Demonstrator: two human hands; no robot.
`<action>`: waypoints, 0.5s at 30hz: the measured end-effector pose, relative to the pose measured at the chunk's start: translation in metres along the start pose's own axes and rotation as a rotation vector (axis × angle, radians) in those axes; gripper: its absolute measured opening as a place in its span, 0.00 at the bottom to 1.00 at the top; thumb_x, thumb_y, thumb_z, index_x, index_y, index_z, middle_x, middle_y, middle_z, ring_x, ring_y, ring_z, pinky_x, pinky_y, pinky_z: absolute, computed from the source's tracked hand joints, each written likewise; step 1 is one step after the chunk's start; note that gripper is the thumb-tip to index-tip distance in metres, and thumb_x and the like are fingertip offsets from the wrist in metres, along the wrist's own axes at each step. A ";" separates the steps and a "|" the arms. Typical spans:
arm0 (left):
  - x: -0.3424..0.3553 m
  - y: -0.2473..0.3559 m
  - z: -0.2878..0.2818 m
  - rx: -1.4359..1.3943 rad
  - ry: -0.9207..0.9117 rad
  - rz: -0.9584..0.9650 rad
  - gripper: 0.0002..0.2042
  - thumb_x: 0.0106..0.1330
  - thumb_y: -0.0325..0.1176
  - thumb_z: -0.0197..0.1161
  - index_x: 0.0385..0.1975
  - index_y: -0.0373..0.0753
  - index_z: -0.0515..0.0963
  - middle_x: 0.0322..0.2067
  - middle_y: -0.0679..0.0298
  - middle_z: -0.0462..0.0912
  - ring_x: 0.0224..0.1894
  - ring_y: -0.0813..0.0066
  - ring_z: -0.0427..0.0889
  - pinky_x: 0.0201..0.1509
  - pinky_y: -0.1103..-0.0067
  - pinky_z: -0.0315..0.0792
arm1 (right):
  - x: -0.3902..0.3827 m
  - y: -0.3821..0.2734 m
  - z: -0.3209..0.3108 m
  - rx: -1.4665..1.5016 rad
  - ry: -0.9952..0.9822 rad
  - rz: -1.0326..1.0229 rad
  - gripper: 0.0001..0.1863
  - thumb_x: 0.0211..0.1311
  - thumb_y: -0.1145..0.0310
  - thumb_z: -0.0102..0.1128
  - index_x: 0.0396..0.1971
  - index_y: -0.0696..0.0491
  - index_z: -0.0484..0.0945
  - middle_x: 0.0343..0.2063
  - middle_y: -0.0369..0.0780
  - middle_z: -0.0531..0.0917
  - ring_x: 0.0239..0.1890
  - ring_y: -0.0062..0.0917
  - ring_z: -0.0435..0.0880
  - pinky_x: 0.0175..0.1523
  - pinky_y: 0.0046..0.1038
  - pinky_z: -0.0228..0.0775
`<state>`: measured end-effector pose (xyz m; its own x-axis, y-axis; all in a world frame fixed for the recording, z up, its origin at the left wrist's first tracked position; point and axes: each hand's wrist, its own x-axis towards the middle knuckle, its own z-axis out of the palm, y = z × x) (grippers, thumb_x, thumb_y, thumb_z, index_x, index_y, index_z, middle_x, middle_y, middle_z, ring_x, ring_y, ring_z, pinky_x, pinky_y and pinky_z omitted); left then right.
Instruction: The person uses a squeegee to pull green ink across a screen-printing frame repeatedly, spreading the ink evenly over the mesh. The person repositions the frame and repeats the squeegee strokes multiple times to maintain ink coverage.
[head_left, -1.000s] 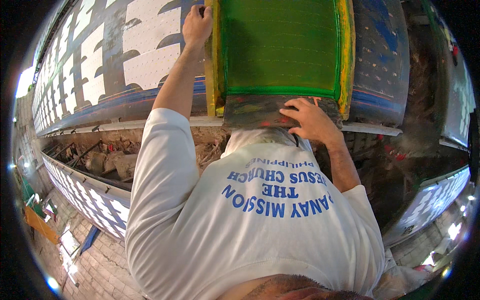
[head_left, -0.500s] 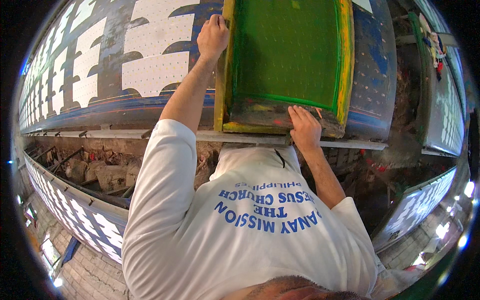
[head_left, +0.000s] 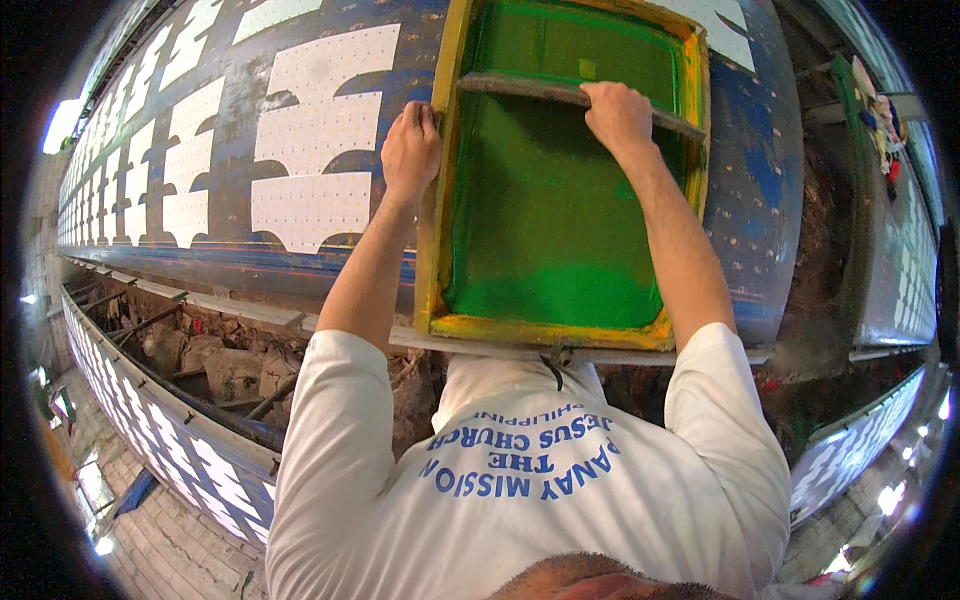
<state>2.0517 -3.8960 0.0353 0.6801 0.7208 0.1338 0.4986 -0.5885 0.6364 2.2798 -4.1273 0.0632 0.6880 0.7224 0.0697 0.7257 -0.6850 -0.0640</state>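
A screen printing frame (head_left: pixel 435 230) with yellow-stained rails and green mesh (head_left: pixel 550 220) lies on the long blue-grey printing table (head_left: pixel 755 220). My right hand (head_left: pixel 618 120) grips a dark squeegee (head_left: pixel 515 87) that spans the upper part of the mesh. My left hand (head_left: pixel 410 150) is at the frame's left rail with fingers curled against it; the fingertips are partly hidden. Left of the frame, white cut fabric pieces (head_left: pixel 310 205) with small dots are laid in rows on the table.
A metal rail (head_left: pixel 250 310) runs along the table's near edge. Below it are bundled sacks (head_left: pixel 200 355) and bars. Another table with white pieces (head_left: pixel 160 420) curves along the lower left, others (head_left: pixel 900 260) stand at the right. A brick floor (head_left: pixel 140 540) shows at lower left.
My right hand has moved from the frame's near end up onto the mesh with the squeegee, which now lies across the upper part. My left hand sits lower in view.
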 end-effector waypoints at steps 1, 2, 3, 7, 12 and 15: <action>0.000 0.001 0.000 0.019 0.002 -0.008 0.15 0.82 0.42 0.48 0.49 0.40 0.79 0.45 0.48 0.87 0.50 0.43 0.85 0.52 0.54 0.76 | 0.021 0.007 0.000 0.000 0.004 0.007 0.11 0.63 0.70 0.65 0.44 0.46 0.90 0.37 0.46 0.91 0.42 0.45 0.92 0.48 0.47 0.86; 0.001 0.002 0.000 0.036 0.005 -0.014 0.15 0.82 0.42 0.48 0.49 0.40 0.79 0.45 0.48 0.87 0.49 0.43 0.85 0.52 0.54 0.76 | 0.042 0.014 0.000 -0.003 0.015 0.007 0.11 0.63 0.70 0.65 0.43 0.46 0.90 0.37 0.46 0.91 0.42 0.45 0.92 0.48 0.48 0.87; 0.001 0.003 0.000 0.055 0.006 -0.019 0.15 0.82 0.42 0.47 0.49 0.40 0.79 0.45 0.48 0.87 0.49 0.43 0.85 0.52 0.54 0.76 | 0.061 0.020 0.001 -0.006 0.028 0.008 0.10 0.64 0.69 0.65 0.43 0.46 0.91 0.36 0.47 0.91 0.43 0.45 0.92 0.49 0.48 0.87; 0.000 0.008 0.000 0.068 0.031 -0.017 0.15 0.83 0.42 0.47 0.49 0.40 0.79 0.44 0.48 0.87 0.49 0.42 0.85 0.52 0.54 0.76 | 0.125 0.043 -0.005 -0.044 0.039 -0.019 0.11 0.66 0.67 0.65 0.45 0.48 0.91 0.40 0.46 0.92 0.46 0.43 0.93 0.52 0.48 0.88; -0.004 0.012 0.000 0.094 0.031 -0.033 0.15 0.83 0.42 0.47 0.49 0.40 0.79 0.44 0.48 0.88 0.50 0.42 0.85 0.52 0.55 0.77 | 0.117 0.046 -0.001 -0.069 0.050 -0.063 0.09 0.66 0.67 0.68 0.42 0.51 0.90 0.37 0.47 0.92 0.42 0.42 0.94 0.47 0.45 0.89; -0.004 0.014 0.000 0.126 0.032 -0.061 0.16 0.83 0.42 0.47 0.49 0.40 0.79 0.45 0.48 0.88 0.49 0.43 0.85 0.52 0.55 0.77 | 0.084 0.038 0.007 -0.046 -0.066 -0.026 0.20 0.64 0.71 0.65 0.54 0.40 0.90 0.42 0.46 0.92 0.43 0.43 0.93 0.51 0.48 0.87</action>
<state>2.0564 -3.9071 0.0440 0.6298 0.7670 0.1227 0.6039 -0.5829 0.5436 2.3650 -4.0920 0.0601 0.6682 0.7439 0.0051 0.7439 -0.6681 -0.0172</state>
